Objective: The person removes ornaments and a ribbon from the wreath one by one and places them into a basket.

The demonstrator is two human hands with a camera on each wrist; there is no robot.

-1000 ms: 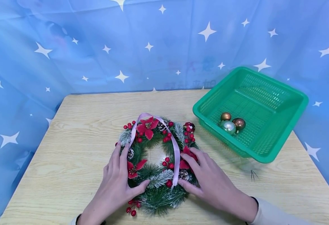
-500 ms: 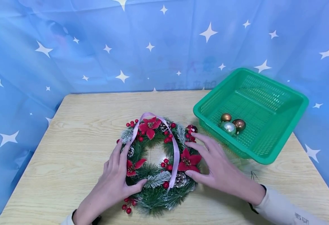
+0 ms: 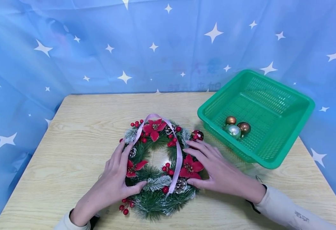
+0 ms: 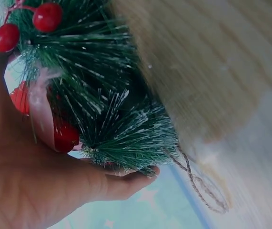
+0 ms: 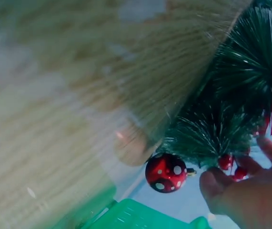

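A green wreath (image 3: 150,204) with red flowers, red berries, pinecones and a pink ribbon (image 3: 178,159) lies flat on the table. My left hand (image 3: 113,179) grips its left side, thumb on the lower-left greenery and fingers along the outer edge; the left wrist view shows fingers round the greenery (image 4: 93,81) and a loop of twine (image 4: 197,183) beside it. My right hand (image 3: 219,172) rests at the right side, fingers spread and bent over the edge around a red flower (image 3: 191,167). A red ball with white dots (image 3: 197,135) sits at the wreath's upper right, also in the right wrist view (image 5: 166,172).
A green basket (image 3: 257,156) stands at the right rear of the wooden table (image 3: 78,127), holding two brown balls and a silvery one (image 3: 233,131). A small dark sprig lies near my right wrist. A blue cloth with white stars (image 3: 168,48) hangs behind.
The wreath has shifted and turned slightly, its lower part moving left. My right hand lifted off toward the upper right, then came back onto the wreath's right edge. The left hand moved slightly left.
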